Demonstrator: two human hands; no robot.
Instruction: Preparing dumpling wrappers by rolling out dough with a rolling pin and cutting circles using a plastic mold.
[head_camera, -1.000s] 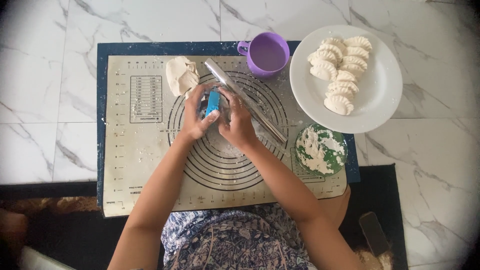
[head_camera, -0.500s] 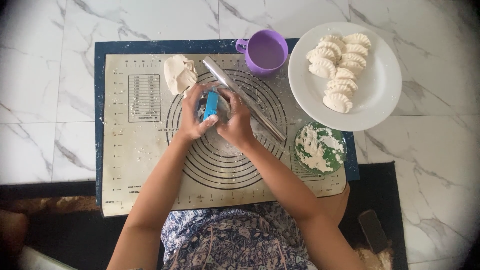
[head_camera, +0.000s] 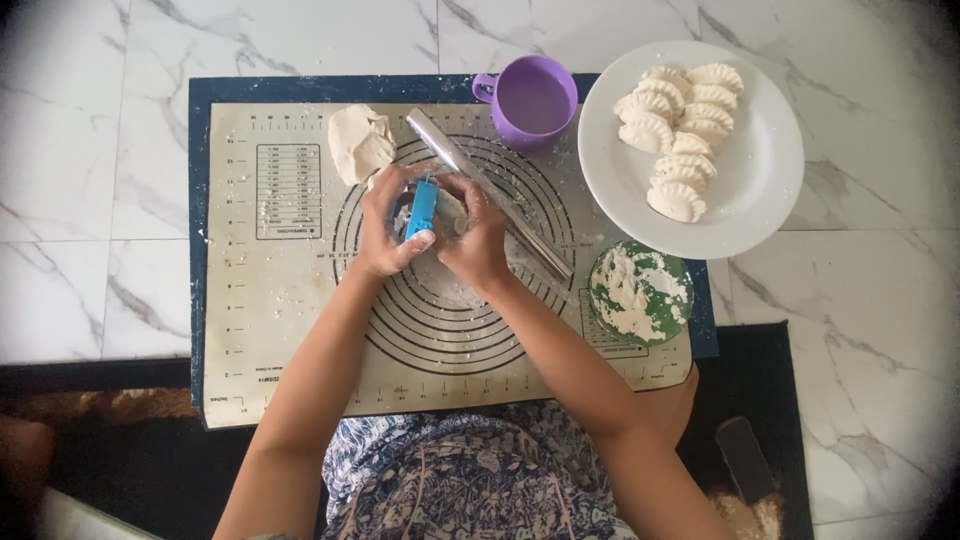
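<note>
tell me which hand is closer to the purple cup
Right. The right hand sits just below the purple cup, beside the metal rolling pin. The left hand, gripping the blue tool, is farther off toward the dough lump.

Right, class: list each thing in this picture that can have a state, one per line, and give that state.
Blue dumpling press: held upright in the left hand.
Right hand: fingers against the press.
Purple cup: upright.
Rolling pin: lying flat on the mat.
White plate: holds folded dumplings.
Green bowl: holds flour.
Dough lump: unrolled.
</note>
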